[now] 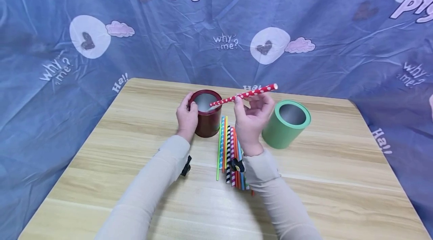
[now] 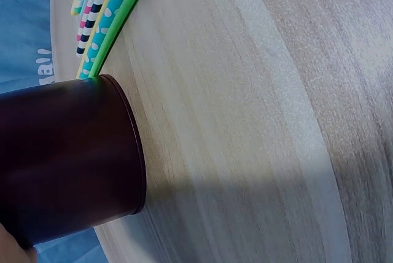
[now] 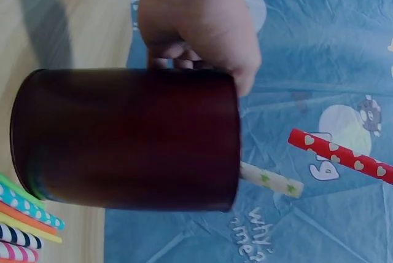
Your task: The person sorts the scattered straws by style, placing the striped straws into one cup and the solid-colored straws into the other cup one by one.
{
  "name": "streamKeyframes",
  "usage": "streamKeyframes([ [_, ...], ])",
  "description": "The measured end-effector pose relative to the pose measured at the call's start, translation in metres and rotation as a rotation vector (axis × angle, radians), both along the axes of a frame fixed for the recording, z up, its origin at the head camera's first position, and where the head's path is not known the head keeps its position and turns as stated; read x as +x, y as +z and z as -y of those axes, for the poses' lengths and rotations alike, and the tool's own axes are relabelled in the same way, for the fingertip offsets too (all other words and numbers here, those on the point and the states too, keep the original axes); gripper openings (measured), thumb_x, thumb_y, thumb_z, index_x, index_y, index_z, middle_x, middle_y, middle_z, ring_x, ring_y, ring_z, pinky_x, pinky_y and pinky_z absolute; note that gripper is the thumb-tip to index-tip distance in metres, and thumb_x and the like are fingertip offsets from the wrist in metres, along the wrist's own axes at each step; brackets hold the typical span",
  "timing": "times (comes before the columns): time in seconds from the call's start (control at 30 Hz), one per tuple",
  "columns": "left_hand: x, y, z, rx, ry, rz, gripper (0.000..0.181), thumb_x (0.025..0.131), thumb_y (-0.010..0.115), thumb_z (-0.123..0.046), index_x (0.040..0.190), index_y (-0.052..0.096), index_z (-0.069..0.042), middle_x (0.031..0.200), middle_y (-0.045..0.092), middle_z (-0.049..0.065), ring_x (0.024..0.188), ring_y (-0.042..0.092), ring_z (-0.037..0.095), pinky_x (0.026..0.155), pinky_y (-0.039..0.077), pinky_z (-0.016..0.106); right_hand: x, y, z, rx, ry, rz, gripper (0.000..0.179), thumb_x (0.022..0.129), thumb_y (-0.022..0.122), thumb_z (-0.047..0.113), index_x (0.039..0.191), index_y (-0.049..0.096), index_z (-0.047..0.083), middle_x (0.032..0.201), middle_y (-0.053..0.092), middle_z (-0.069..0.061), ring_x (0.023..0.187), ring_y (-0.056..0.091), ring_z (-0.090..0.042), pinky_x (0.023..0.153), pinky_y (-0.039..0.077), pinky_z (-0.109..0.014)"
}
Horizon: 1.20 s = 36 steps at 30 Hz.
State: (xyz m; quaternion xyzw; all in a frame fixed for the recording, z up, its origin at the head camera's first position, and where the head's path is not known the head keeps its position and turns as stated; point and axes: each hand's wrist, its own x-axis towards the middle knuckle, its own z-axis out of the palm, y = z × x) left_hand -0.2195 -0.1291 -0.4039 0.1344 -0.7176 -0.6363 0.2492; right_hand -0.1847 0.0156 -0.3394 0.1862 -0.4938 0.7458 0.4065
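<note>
My left hand (image 1: 187,117) grips the dark red can (image 1: 208,124) at its left side near the rim. The can stands upright on the table. Over its mouth, my right hand (image 1: 253,119) pinches a red straw (image 1: 252,93) with white hearts. That straw slants, its lower left end at the can's opening and its other end raised to the right. In the right wrist view, a white straw (image 3: 276,182) with green marks sticks out of the can's mouth, apart from the red straw's end. The can's bottom inside is hidden.
Several colourful straws (image 1: 228,153) lie in a bundle on the wooden table (image 1: 128,149), partly under my right wrist. A green can (image 1: 277,132) with an open top stands to the right of my right hand. A blue printed cloth (image 1: 162,40) hangs behind the table.
</note>
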Motion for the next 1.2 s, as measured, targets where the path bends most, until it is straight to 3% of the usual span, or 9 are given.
streamKeyframes([
  [0.13, -0.001, 0.000, -0.001, 0.007, -0.003, 0.007, 0.040, 0.085, 0.048, -0.003, 0.124, 0.059, -0.005, 0.125, 0.059, 0.011, 0.118, 0.053, 0.019, 0.101, 0.042, 0.026, -0.003, -0.009, 0.005, 0.114, 0.012, -0.011, 0.038, 0.079, 0.060, -0.008, 0.109, 0.037, -0.008, 0.096, 0.059, 0.003, 0.086, 0.062, -0.010, 0.070, 0.056, -0.025],
  [0.33, 0.000, 0.001, -0.002, 0.001, -0.008, 0.025, 0.040, 0.087, 0.048, -0.004, 0.125, 0.059, -0.007, 0.127, 0.058, 0.010, 0.118, 0.052, 0.019, 0.101, 0.042, 0.027, -0.008, -0.021, 0.008, 0.278, -0.045, -0.002, 0.034, 0.080, 0.060, -0.010, 0.106, 0.038, -0.011, 0.090, 0.061, -0.021, 0.088, 0.063, -0.006, 0.075, 0.056, -0.029],
  [0.43, 0.000, 0.002, -0.002, -0.003, -0.016, 0.024, 0.040, 0.086, 0.048, -0.004, 0.125, 0.059, -0.006, 0.127, 0.058, 0.010, 0.119, 0.052, 0.019, 0.101, 0.042, 0.028, -0.009, -0.025, 0.008, 0.305, -0.054, 0.003, 0.033, 0.080, 0.061, -0.010, 0.105, 0.039, -0.010, 0.089, 0.058, -0.027, 0.088, 0.062, -0.006, 0.076, 0.056, -0.029],
  [0.7, 0.001, 0.002, -0.003, -0.014, -0.009, 0.017, 0.040, 0.086, 0.047, -0.003, 0.125, 0.059, -0.005, 0.127, 0.058, 0.010, 0.119, 0.052, 0.020, 0.101, 0.042, 0.028, -0.014, -0.035, 0.009, 0.359, -0.056, 0.109, 0.032, 0.083, 0.061, -0.003, 0.108, 0.041, -0.007, 0.092, 0.060, -0.021, 0.088, 0.063, -0.014, 0.080, 0.055, -0.028],
  [1.03, 0.000, 0.000, -0.001, -0.019, 0.000, 0.028, 0.040, 0.086, 0.048, -0.003, 0.125, 0.058, -0.005, 0.127, 0.058, 0.010, 0.119, 0.052, 0.020, 0.101, 0.041, 0.028, -0.015, -0.042, 0.010, 0.387, -0.051, 0.131, 0.029, 0.085, 0.059, -0.004, 0.108, 0.042, -0.007, 0.093, 0.062, -0.022, 0.087, 0.064, -0.028, 0.082, 0.054, -0.028],
  [1.2, 0.000, 0.001, 0.000, -0.003, -0.002, 0.027, 0.040, 0.087, 0.048, -0.003, 0.126, 0.058, -0.005, 0.128, 0.057, 0.010, 0.120, 0.051, 0.020, 0.101, 0.041, 0.028, -0.013, -0.041, 0.005, 0.377, -0.051, 0.129, 0.029, 0.085, 0.059, -0.004, 0.108, 0.043, -0.008, 0.093, 0.061, -0.023, 0.088, 0.064, -0.026, 0.082, 0.054, -0.028],
])
